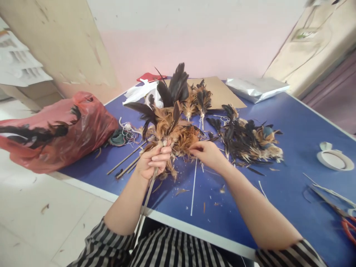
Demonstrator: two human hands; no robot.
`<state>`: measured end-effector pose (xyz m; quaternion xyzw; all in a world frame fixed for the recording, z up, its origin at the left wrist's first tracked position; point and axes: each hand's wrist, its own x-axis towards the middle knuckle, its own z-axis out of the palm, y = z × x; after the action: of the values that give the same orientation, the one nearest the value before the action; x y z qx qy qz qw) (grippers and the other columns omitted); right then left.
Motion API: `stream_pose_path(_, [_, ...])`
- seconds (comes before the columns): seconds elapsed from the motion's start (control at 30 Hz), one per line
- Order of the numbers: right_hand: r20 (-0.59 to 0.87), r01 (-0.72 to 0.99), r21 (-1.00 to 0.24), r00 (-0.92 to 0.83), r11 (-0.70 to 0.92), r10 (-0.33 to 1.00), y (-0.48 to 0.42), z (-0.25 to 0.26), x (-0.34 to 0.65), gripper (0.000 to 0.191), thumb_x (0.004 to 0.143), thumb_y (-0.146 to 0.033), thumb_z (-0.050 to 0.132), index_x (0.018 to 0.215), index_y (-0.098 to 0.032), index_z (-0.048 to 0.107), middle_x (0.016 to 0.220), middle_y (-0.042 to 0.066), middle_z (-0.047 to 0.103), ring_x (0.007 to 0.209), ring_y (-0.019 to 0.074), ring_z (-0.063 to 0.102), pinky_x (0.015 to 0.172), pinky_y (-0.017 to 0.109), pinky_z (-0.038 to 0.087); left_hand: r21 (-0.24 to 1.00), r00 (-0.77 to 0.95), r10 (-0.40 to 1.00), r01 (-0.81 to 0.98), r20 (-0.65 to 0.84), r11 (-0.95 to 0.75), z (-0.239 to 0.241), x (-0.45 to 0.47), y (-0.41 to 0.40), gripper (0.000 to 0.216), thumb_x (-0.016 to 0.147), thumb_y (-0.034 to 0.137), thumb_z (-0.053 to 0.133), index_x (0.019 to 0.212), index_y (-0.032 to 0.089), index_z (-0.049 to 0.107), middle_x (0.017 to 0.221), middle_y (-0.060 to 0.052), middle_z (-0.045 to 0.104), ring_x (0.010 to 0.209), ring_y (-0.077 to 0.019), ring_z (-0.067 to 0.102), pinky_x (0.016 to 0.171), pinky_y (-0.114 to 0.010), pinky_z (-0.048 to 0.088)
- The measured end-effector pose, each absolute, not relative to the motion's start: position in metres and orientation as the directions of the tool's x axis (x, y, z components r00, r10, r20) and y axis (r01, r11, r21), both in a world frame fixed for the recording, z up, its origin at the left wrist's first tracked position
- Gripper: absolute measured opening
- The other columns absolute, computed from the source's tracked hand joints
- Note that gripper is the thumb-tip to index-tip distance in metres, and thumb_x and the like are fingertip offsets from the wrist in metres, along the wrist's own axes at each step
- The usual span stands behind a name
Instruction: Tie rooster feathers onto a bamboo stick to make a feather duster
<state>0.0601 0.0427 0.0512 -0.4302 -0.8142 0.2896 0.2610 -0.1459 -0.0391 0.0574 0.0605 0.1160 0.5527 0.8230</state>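
My left hand is closed round a thin stick, part of a feather duster with brown and black feathers fanned out above my fist. Its bare handle slants down towards my lap. To the right, my right hand has its fingers pinched together at a clump of brown feathers on the table. What lies between those fingertips is partly hidden. Dark feathers are heaped beyond my right wrist, and several loose sticks lie left of my left hand.
A red plastic bag bulges over the left of the blue table. Behind are cardboard, a white bag and a silver packet. A tape roll and scissors lie at right.
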Motion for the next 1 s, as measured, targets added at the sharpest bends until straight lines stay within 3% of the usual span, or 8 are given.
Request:
stream_pose_path(0.1, [0.1, 0.582, -0.651, -0.57, 0.487, 0.815, 0.039, 0.041, 0.032, 0.016, 0.075, -0.024, 0.054, 0.077, -0.018, 0.07, 0.074, 0.003, 0.069, 0.067, 0.0136, 0.06, 0.062, 0.023, 0.042, 0.272, 0.395, 0.916, -0.876, -0.07, 0.399, 0.054, -0.146, -0.044, 0.027, 0.087, 0.01, 0.033, 0.096, 0.009, 0.059, 0.066, -0.003, 0.046, 0.038, 0.0001, 0.04, 0.024, -0.001, 0.023])
stream_pose_path(0.27, [-0.118, 0.779, -0.369, -0.58, 0.507, 0.806, 0.008, 0.034, -0.003, 0.025, 0.074, -0.039, 0.056, 0.076, -0.018, 0.07, 0.076, 0.01, 0.069, 0.072, 0.0212, 0.063, 0.06, 0.027, 0.042, 0.284, 0.41, 0.912, -0.871, -0.026, 0.4, 0.053, -0.145, -0.044, 0.028, 0.086, 0.008, 0.032, 0.094, 0.008, 0.059, 0.066, -0.003, 0.047, 0.038, -0.0002, 0.041, 0.024, -0.001, 0.023])
stream_pose_path(0.37, [-0.11, 0.815, -0.257, -0.559, 0.52, 0.822, -0.002, 0.029, -0.006, 0.024, 0.072, -0.032, 0.055, 0.084, -0.015, 0.069, 0.082, 0.015, 0.069, 0.075, 0.0252, 0.064, 0.061, 0.029, 0.043, 0.245, 0.376, 0.926, -0.896, -0.027, 0.371, 0.056, -0.147, -0.041, 0.031, 0.088, 0.009, 0.028, 0.1, 0.007, 0.057, 0.067, -0.004, 0.047, 0.041, -0.0008, 0.044, 0.026, -0.001, 0.026])
stream_pose_path(0.5, [-0.05, 0.787, -0.439, -0.504, 0.434, 0.862, 0.008, 0.022, 0.021, 0.014, 0.068, -0.022, 0.054, 0.068, -0.015, 0.066, 0.068, 0.011, 0.067, 0.067, 0.0217, 0.062, 0.059, 0.028, 0.042, 0.216, 0.334, 0.942, -0.917, -0.041, 0.335, 0.058, -0.15, -0.037, 0.034, 0.09, 0.011, 0.024, 0.106, 0.008, 0.054, 0.069, -0.003, 0.047, 0.042, -0.0011, 0.043, 0.028, -0.002, 0.028])
stream_pose_path(0.6, [-0.128, 0.626, -0.757, -0.421, 0.186, 0.898, 0.02, 0.021, 0.056, 0.011, 0.068, -0.024, 0.055, 0.062, -0.016, 0.059, 0.057, 0.003, 0.061, 0.049, 0.0132, 0.054, 0.047, 0.023, 0.038, 0.234, 0.353, 0.935, -0.906, -0.046, 0.353, 0.057, -0.147, -0.034, 0.034, 0.09, 0.01, 0.023, 0.107, 0.008, 0.052, 0.072, -0.004, 0.048, 0.046, -0.0018, 0.045, 0.03, -0.002, 0.031])
stream_pose_path(0.7, [-0.244, 0.251, -0.954, -0.345, -0.161, 0.906, 0.024, 0.024, 0.085, 0.016, 0.068, -0.031, 0.06, 0.067, -0.016, 0.054, 0.057, -0.001, 0.058, 0.038, 0.0066, 0.041, 0.036, 0.02, 0.028, 0.287, 0.397, 0.915, -0.87, -0.073, 0.401, 0.052, -0.138, -0.032, 0.03, 0.088, 0.008, 0.029, 0.106, 0.008, 0.053, 0.078, -0.006, 0.052, 0.054, -0.0033, 0.05, 0.036, -0.003, 0.037])
stream_pose_path(0.83, [-0.203, -0.259, -0.919, -0.335, -0.297, 0.92, 0.013, 0.035, 0.099, 0.028, 0.06, -0.03, 0.073, 0.065, -0.017, 0.049, 0.051, -0.007, 0.045, 0.039, 0.003, 0.032, 0.037, 0.016, 0.019, 0.42, 0.429, 0.882, -0.776, -0.196, 0.47, 0.045, -0.12, -0.027, 0.025, 0.082, 0.006, 0.044, 0.101, 0.011, 0.058, 0.089, -0.009, 0.057, 0.074, -0.0092, 0.059, 0.051, -0.01, 0.049])
stream_pose_path(1.0, [-0.08, -0.422, -0.883, -0.299, -0.207, 0.951, -0.006, 0.05, 0.088, 0.025, 0.06, -0.027, 0.074, 0.063, -0.016, 0.052, 0.049, -0.008, 0.041, 0.043, 0.0039, 0.03, 0.04, 0.018, 0.021, 0.523, 0.406, 0.876, -0.702, -0.262, 0.482, 0.035, -0.101, -0.024, 0.024, 0.078, 0.006, 0.052, 0.1, 0.011, 0.061, 0.087, -0.009, 0.062, 0.084, -0.0164, 0.063, 0.057, -0.016, 0.053])
